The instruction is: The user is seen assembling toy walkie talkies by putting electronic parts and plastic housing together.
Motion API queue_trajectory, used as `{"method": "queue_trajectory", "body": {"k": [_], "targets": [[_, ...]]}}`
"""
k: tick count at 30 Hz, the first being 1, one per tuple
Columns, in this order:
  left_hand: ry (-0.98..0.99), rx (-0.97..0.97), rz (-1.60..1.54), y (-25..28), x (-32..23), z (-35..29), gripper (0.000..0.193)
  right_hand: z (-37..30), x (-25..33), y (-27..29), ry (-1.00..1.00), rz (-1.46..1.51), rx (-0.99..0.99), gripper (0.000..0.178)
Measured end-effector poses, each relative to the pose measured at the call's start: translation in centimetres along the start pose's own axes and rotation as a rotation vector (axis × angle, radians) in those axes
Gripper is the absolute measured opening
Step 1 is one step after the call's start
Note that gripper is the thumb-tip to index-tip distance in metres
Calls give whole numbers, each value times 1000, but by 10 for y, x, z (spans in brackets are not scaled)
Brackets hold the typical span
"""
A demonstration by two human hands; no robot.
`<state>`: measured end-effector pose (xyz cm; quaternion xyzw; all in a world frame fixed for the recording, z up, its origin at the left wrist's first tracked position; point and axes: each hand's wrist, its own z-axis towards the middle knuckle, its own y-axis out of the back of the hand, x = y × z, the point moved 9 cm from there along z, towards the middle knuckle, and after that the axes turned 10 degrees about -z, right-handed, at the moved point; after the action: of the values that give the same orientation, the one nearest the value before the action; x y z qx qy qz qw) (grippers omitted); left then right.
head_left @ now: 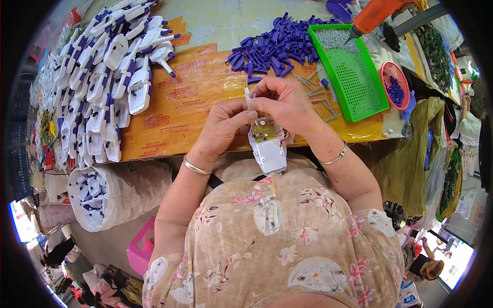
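Note:
A white plastic toy housing (pixel 269 156) lies at the table's front edge, close to my body, with a bare circuit board (pixel 264 130) and thin coloured wires showing. Its narrow white neck (pixel 247 94) points away from me toward a purple plastic piece (pixel 254 80). The fingers of my left hand (pixel 224 126) are closed on the neck near the board. Just beyond, my right hand (pixel 284 101) pinches a small metallic piece (pixel 253 96) beside the neck; its exact kind is too small to tell. My fingers hide part of the neck.
White-and-purple toy parts (pixel 105 77) pile up at left. Purple pieces (pixel 280 46) heap at the back, beside a green tray (pixel 354 77) of small screws. Several metal rods (pixel 321 97) lie right of my hands. An orange power screwdriver (pixel 372 18) hangs over the tray.

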<state>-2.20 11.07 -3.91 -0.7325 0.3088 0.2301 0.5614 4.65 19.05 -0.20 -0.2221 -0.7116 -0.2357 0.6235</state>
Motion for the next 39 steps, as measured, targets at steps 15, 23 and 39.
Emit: {"method": "queue_trajectory", "body": {"k": [15, 23, 39], "targets": [[25, -34, -25, -5, -3, -1, 18, -8, 14, 11, 84, -284, -146, 15], [44, -82, 143, 0, 0, -3, 16, -143, 180, 108, 1153, -564, -854, 22], [16, -152, 197, 11, -2, -6, 15, -26, 163, 150, 595, -149, -640, 20]]}}
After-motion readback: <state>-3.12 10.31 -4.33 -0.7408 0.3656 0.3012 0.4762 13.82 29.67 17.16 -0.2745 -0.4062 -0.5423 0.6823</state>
